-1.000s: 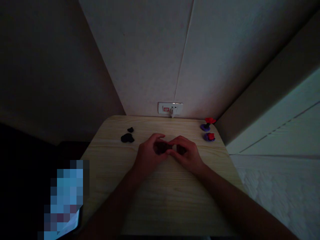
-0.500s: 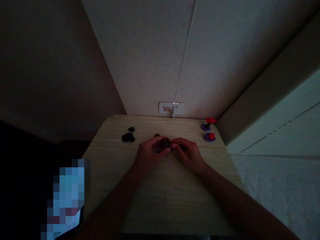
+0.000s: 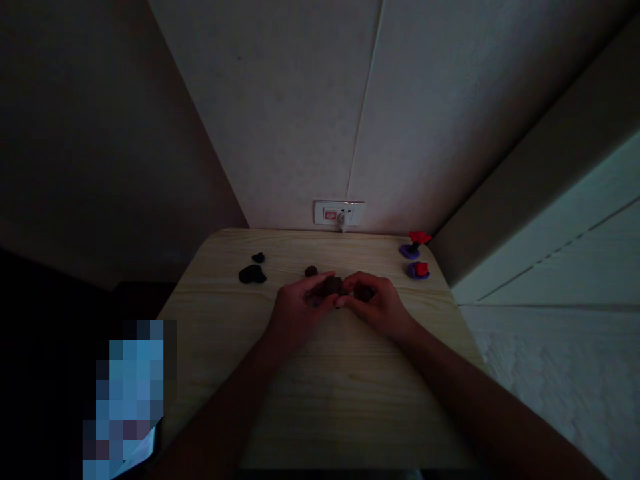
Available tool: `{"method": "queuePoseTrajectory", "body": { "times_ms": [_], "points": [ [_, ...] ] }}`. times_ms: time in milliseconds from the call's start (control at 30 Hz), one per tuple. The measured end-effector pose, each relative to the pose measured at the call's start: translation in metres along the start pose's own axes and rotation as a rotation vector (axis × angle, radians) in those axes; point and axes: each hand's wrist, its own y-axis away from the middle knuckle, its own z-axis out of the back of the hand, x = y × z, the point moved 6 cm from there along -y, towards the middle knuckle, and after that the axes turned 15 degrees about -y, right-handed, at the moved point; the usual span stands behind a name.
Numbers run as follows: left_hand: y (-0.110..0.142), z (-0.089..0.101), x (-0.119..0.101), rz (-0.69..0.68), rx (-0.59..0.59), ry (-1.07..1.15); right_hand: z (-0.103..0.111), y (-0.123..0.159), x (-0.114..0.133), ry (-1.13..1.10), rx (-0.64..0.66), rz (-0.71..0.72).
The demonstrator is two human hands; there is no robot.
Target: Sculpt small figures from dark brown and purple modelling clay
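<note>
Head camera — brown lump [image 3: 333, 287], long axis roughly sideways — pinched between left hand [image 3: 302, 307] and right hand [image 3: 379, 305]

On the worktop [image 3: 350, 387], counted from its middle, lie two black pieces [image 3: 253, 274] toward eleven o'clock and two red-and-purple pieces [image 3: 421, 269] toward one, with at least three brown lumps [image 3: 333, 286] at twelve, and beyond them one wall socket plate [image 3: 319, 212] with one plug [image 3: 342, 222].

Our bare left hand [image 3: 299, 310] and bare right hand [image 3: 381, 308] taper into bare left [image 3: 225, 400] and right forearms [image 3: 460, 380], slim, smooth-edged, dimly lit.
</note>
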Motion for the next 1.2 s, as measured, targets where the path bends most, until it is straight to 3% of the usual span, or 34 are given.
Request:
{"method": "queuePoseTrajectory", "body": {
  "times_ms": [167,567,800,1033,1200],
  "points": [
    [0.001,-0.001,-0.001,-0.006,0.042,0.092,-0.005,-0.001,0.002,-0.103,0.091,-0.008],
    [-0.001,-0.001,-0.006,0.058,0.014,0.258,-0.008,0.004,0.0,-0.16,-0.049,0.034],
    [0.002,-0.005,-0.007,0.04,-0.008,0.223,0.0,0.003,0.002,0.008,-0.141,0.081],
    [0.003,-0.005,-0.006,0.053,-0.048,0.198,-0.008,0.003,-0.002,-0.017,-0.056,-0.019],
    [0.0,-0.005,-0.005,0.086,-0.083,0.241,-0.012,0.003,-0.001,-0.125,-0.109,-0.046]
  ]
}}
